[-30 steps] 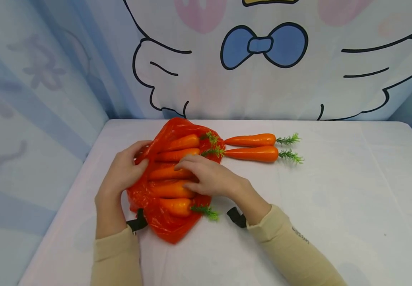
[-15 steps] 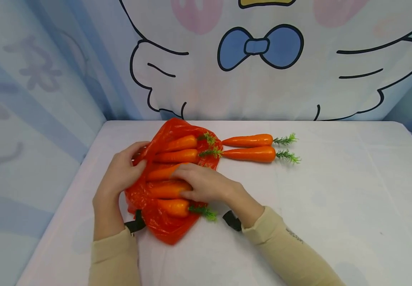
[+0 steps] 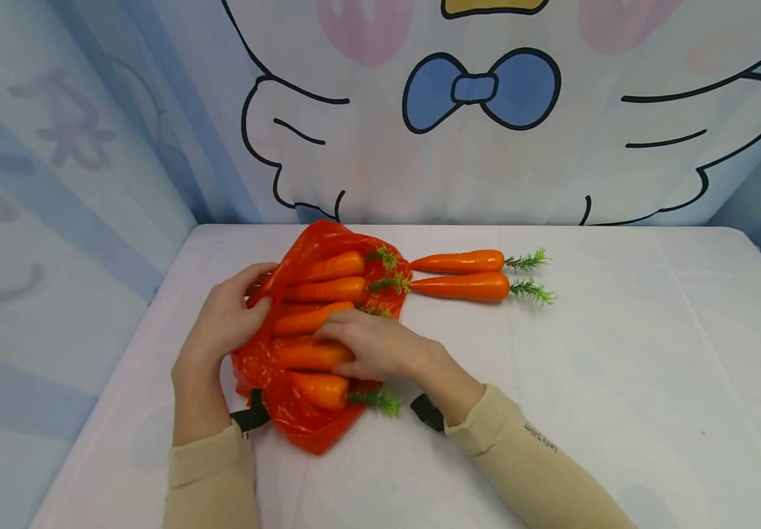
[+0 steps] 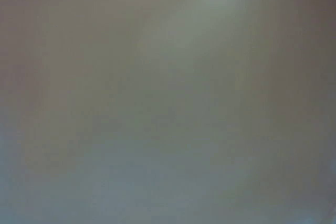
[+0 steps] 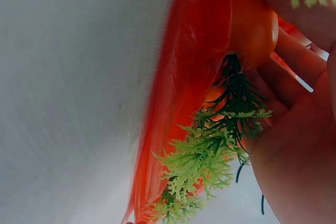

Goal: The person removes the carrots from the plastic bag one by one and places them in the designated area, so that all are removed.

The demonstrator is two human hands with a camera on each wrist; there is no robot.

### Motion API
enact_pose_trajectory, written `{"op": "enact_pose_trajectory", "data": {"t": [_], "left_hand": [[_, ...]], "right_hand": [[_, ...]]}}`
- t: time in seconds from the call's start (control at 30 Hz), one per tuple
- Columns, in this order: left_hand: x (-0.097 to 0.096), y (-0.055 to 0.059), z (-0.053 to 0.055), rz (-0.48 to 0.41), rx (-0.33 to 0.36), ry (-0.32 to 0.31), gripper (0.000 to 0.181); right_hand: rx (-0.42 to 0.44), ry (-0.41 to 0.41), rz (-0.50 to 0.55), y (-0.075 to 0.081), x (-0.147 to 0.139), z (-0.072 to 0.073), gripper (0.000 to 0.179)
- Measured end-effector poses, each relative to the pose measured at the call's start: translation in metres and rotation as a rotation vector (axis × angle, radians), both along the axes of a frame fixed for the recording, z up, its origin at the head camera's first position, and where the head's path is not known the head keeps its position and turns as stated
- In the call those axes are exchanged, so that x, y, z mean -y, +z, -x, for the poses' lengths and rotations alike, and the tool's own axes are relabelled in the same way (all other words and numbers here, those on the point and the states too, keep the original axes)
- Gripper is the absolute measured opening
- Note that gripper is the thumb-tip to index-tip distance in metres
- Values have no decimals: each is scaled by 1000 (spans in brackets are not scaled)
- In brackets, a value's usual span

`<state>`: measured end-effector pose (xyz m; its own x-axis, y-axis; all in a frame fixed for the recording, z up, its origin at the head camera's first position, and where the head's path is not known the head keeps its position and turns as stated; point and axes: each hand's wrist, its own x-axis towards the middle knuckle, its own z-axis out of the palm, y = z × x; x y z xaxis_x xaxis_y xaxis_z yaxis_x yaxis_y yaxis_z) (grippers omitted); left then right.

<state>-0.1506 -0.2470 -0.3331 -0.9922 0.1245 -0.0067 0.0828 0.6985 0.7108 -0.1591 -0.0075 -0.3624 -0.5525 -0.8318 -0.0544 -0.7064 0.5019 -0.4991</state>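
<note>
Inside a red plastic bag (image 3: 317,433) several orange carrots lie side by side in the head view. My left hand (image 3: 225,316) holds the bag's left edge, thumb on top and the other fingers partly hidden by the plastic. With fingers and thumb, my right hand (image 3: 380,344) grips the thick end of one carrot (image 3: 304,355), second from the near side; its top is hidden under the palm. The nearest carrot (image 3: 324,390) lies just below that hand. In the right wrist view, the right hand (image 5: 294,124) is close around a carrot end (image 5: 254,27) with green leaves (image 5: 210,145).
Two more carrots, a far one (image 3: 463,261) and a nearer one (image 3: 469,286), lie on the white table (image 3: 618,367) right of the bag, tips toward it. A printed curtain (image 3: 486,169) stands behind the table. The left wrist view is only a blur.
My right hand has shifted slightly toward me, off the middle carrot and onto the one below it. The middle carrot's thick end and leaves now show. The left hand keeps its place.
</note>
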Motion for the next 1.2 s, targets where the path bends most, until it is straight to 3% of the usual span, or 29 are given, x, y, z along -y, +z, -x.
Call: {"op": "enact_pose_trajectory", "data": {"t": [0.23, 0.87, 1.2], "left_hand": [[0, 0, 0, 3, -7, -1, 48], [2, -2, 0, 16, -44, 6, 46], [3, -2, 0, 20, -42, 10, 47]], "right_hand": [[14, -3, -5, -1, 0, -1, 48], [-58, 9, -54, 1, 2, -3, 50], [-40, 3, -17, 4, -2, 0, 49]]}}
